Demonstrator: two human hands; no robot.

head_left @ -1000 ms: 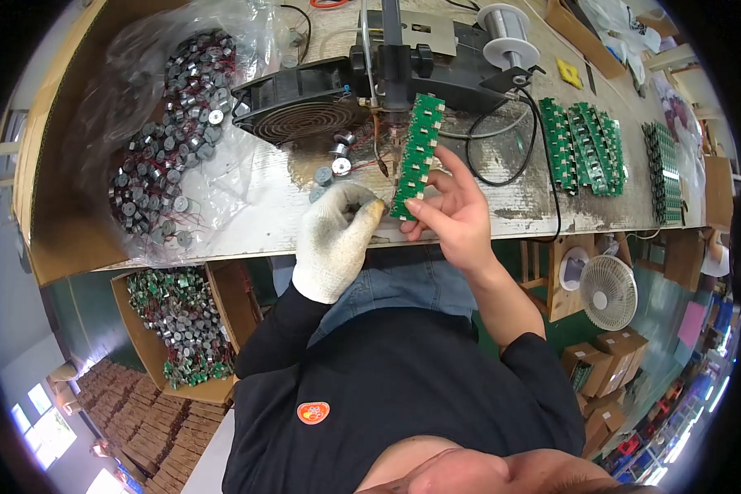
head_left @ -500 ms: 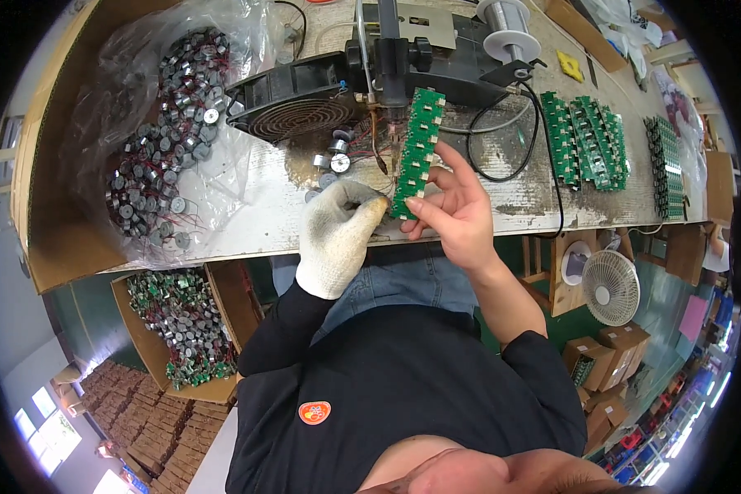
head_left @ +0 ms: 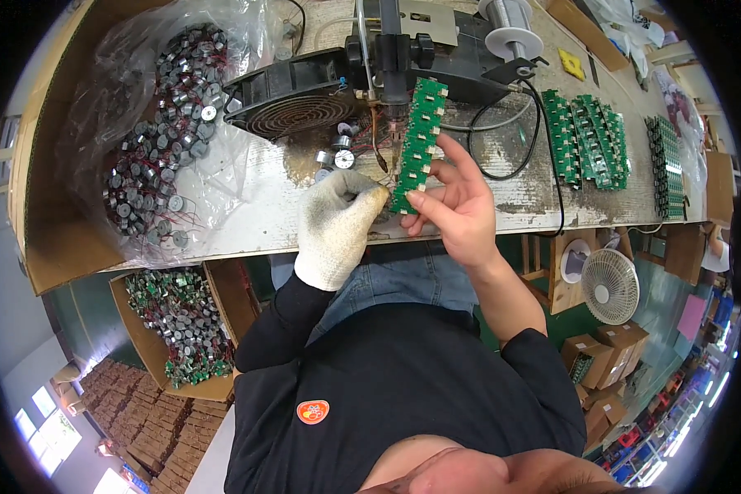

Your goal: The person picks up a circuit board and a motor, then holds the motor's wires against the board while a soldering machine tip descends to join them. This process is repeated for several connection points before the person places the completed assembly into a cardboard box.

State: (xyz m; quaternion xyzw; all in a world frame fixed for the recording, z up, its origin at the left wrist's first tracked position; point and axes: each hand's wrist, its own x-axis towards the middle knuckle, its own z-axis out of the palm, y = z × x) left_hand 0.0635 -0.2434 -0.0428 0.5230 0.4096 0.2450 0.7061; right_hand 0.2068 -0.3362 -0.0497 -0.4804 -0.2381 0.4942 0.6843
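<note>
Between the thumb and fingers of my bare right hand is a long green circuit board strip, tilted upright with small pale parts along it. My left hand, in a white knit glove, is closed in a pinch at the strip's lower left edge. Whatever its fingertips hold is hidden. Just beyond the glove lie a few small silver motors with thin wires. A thin copper-coloured tip of the bench soldering fixture points down just left of the strip.
A black fan and a solder wire spool stand at the back. Left, a carton with a plastic bag holds many motors. Stacked green boards lie right, past a black cable. Below left sits another filled box.
The strip has shifted slightly up in the view with my right hand. My left glove has moved a little, its fingertips still at the strip's lower end.
</note>
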